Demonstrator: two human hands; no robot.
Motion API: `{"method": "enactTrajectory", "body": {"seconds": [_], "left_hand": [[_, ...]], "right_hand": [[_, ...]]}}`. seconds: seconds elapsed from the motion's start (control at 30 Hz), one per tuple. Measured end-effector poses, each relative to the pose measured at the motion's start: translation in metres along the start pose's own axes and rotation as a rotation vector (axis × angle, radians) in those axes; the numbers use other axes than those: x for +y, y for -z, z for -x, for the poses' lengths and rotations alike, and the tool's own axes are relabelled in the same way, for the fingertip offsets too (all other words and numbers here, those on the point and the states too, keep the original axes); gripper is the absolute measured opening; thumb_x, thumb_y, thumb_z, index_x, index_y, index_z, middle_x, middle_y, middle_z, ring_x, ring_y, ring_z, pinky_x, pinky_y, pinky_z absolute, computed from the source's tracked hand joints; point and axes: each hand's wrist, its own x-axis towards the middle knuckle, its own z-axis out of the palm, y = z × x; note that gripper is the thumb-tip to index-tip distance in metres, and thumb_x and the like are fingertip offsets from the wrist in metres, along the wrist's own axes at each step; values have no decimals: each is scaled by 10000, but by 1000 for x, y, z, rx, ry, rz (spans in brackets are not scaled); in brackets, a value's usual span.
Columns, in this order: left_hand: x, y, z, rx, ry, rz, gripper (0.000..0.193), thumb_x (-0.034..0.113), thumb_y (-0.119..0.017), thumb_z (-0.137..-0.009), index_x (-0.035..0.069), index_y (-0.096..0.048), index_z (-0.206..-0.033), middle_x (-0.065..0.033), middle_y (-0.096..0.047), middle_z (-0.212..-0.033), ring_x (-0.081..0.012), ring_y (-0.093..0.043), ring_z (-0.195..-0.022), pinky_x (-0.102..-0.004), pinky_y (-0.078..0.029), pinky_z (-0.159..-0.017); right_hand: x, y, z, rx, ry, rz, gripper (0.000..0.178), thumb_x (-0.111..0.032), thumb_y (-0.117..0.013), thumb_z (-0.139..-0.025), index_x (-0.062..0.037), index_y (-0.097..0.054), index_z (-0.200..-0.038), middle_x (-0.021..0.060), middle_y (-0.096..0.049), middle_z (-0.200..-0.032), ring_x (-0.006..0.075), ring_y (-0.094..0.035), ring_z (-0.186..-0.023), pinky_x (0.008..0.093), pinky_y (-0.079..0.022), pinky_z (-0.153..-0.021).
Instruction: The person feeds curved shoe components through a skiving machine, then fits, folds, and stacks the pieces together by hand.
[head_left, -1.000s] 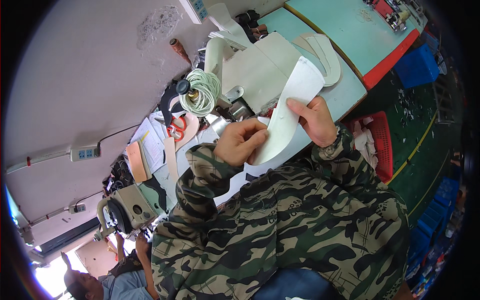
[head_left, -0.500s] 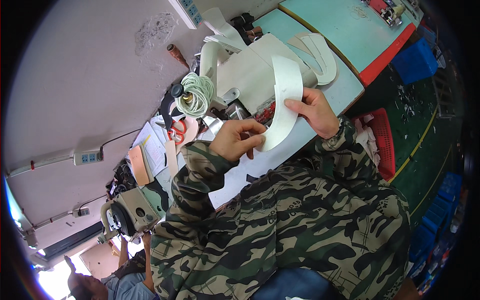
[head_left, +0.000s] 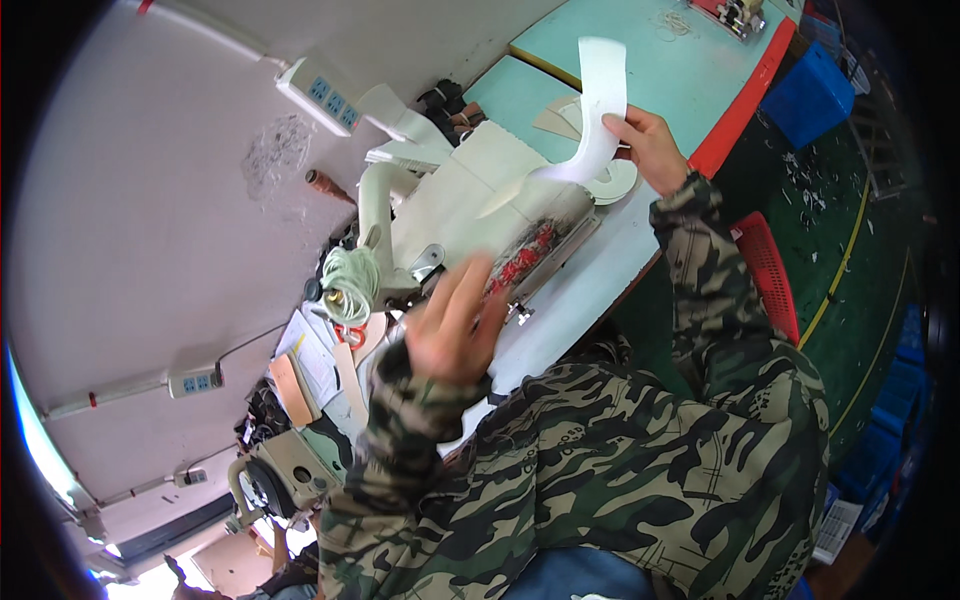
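Observation:
A curved white strip point(head_left: 602, 100), like stiff sheet material, is pinched at its outer edge between the thumb and fingers of my right hand point(head_left: 652, 148). The strip's lower end is smeared by motion and hangs over the pale machine cover point(head_left: 470, 165). My left hand point(head_left: 455, 325) is blurred, its fingers stretched out, apart from the strip. It is in front of the machine's lower edge, close to a red, dirt-covered part point(head_left: 525, 258). More curved pale pieces point(head_left: 612, 185) lie on the table behind the strip, partly covered by it.
A coil of pale cord point(head_left: 350, 285) hangs beside the machine's arm. Red-handled scissors point(head_left: 350, 335), papers point(head_left: 308, 355) and tan pieces point(head_left: 292, 390) lie at the left. A red basket point(head_left: 767, 275) stands on the green floor at right. Another machine point(head_left: 290, 475) is at lower left.
My left hand has let go of the strip and moved down and left. My right hand has carried the strip up and to the right. The head view has shifted.

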Motion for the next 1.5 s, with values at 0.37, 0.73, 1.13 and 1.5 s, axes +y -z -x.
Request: {"method": "enactTrajectory", "body": {"seconds": [0.37, 0.73, 1.13, 1.5], "left_hand": [[-206, 45, 321, -526, 1025, -548, 396, 268, -591, -794, 88, -520, -1140, -203, -566, -1061, -376, -552, -981, -467, -451, -798], [-177, 63, 244, -642, 975, -322, 234, 267, -535, -824, 76, -588, -948, -127, -625, -745, -279, -612, -705, -373, -478, -657], [-102, -2, 125, -418, 807, 723, 307, 197, -653, -786, 17, -562, -1018, -58, -610, -861, -98, -565, -759, -253, -462, -678], [-166, 28, 72, -1061, 759, 353, 314, 276, -496, -872, -15, -610, -842, 0, -542, -638, -73, -480, -581, -258, -399, -550]], "right_hand": [[163, 118, -57, 192, -305, 702, 264, -189, -611, -789, 5, -623, -966, 82, -633, -742, 143, -562, -523, 271, -462, -455], [56, -90, 114, -280, -151, 250, 200, -99, -510, -887, -31, -551, -1071, 30, -588, -812, 77, -542, -682, 218, -450, -600], [86, -195, 147, -346, -141, 252, 250, -77, -590, -791, -12, -538, -1027, 114, -615, -726, 166, -615, -652, 269, -475, -601], [86, -200, 139, -466, -290, 311, 166, -51, -576, -814, 44, -612, -945, 79, -641, -809, 134, -644, -659, 227, -478, -561]]}}
